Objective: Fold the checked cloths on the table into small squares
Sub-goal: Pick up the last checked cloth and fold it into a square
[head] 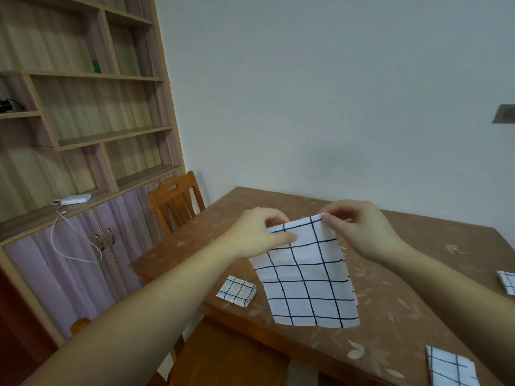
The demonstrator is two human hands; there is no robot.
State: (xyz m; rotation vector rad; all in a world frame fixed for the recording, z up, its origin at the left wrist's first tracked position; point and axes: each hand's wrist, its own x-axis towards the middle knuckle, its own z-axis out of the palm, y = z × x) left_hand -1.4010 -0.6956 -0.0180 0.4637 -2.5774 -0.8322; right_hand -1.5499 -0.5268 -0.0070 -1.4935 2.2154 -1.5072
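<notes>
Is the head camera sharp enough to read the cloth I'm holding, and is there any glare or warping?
Head view: dim, even light, no glare; the held cloth and its grid lines read clearly between left hand and right hand; wide-angle bending tilts the shelving at left; edges slightly soft.

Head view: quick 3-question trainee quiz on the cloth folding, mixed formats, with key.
1. True or false: the held cloth lies flat on the table.
2. Which hands pinch its top edge? A) left only B) right only C) both
3. What lies left of the hanging cloth, near the table edge?

Key:
1. False; it hangs.
2. C: left hand, right hand.
3. A folded cloth square.
</notes>
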